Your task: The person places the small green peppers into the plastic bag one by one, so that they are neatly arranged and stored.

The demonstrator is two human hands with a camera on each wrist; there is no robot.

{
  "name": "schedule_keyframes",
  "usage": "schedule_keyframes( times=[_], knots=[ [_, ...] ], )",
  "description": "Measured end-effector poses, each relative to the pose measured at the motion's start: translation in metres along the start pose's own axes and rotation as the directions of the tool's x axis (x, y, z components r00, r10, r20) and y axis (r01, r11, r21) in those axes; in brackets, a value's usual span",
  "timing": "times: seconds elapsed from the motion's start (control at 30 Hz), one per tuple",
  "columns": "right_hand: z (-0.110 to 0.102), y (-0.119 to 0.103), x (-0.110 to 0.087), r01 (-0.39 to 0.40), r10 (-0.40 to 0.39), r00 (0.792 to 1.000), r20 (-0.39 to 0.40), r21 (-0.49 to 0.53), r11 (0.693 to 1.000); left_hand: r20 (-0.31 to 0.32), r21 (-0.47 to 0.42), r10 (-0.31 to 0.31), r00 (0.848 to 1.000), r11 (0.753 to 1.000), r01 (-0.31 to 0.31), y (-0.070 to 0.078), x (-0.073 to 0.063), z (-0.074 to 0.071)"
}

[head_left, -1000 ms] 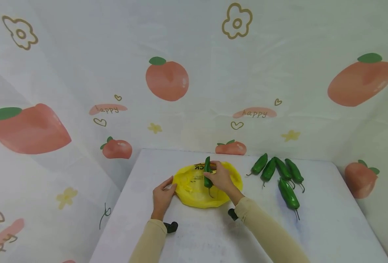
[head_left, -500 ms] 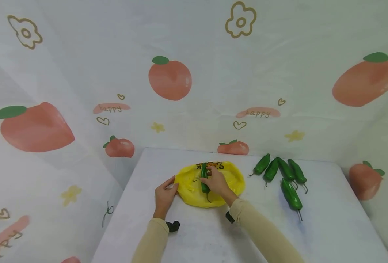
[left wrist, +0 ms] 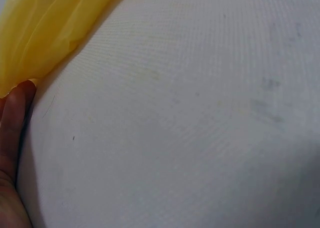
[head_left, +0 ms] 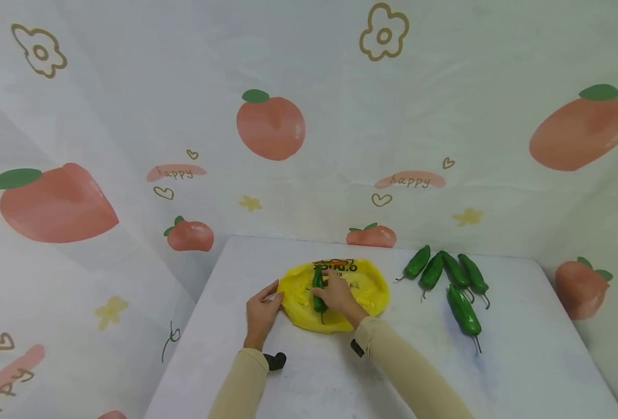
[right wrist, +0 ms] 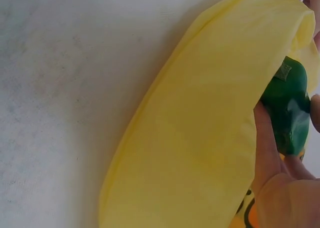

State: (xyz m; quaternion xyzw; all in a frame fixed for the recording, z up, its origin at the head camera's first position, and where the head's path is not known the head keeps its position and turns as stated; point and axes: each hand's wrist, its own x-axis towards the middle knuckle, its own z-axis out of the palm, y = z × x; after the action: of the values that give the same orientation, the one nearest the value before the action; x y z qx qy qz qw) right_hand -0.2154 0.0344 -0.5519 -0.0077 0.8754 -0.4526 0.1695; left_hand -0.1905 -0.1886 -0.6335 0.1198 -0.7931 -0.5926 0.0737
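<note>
The white worktop point(head_left: 309, 378) bears a yellow bag point(head_left: 304, 321), mouth spread, at frame centre. The left hand point(head_left: 260, 314) pinches its left rim; the right hand's point(head_left: 340, 294) fingers are clamped on a green pepper point(head_left: 318, 279) within the mouth. With five loose peppers point(head_left: 464, 311) outside, right of centre, the work looks unfinished. The bag's depths are hidden; the left wrist view cuts off most of that hand.
</note>
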Motion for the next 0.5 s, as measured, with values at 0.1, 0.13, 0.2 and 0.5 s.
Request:
schedule_keyframes(
  times=[0.1, 0.13, 0.2, 0.5],
  knots=[
    [0.0006, -0.0017, -0.0001, -0.011, 0.011, 1.0, 0.008, 0.016, 1.0, -0.001, -0.002, -0.004, 1.0, 1.0, 0.004, 0.0002, 0.0004, -0.0004],
    [0.0003, -0.0018, -0.0004, -0.018, 0.017, 1.0, 0.01, 0.022, 1.0, 0.0, 0.001, -0.005, 1.0, 1.0, 0.005, 0.0003, 0.0003, -0.0001],
    [-0.0001, -0.0015, -0.0011, -0.023, 0.023, 1.0, 0.011, 0.027, 0.999, 0.0, 0.002, -0.006, 1.0, 1.0, 0.006, 0.0003, 0.0, 0.0003],
    [-0.0019, 0.0041, -0.0017, -0.022, 0.022, 1.0, -0.017, 0.017, 1.0, -0.009, 0.019, -0.002, 1.0, 1.0, 0.003, 0.0021, -0.0021, 0.0003]
  ],
)
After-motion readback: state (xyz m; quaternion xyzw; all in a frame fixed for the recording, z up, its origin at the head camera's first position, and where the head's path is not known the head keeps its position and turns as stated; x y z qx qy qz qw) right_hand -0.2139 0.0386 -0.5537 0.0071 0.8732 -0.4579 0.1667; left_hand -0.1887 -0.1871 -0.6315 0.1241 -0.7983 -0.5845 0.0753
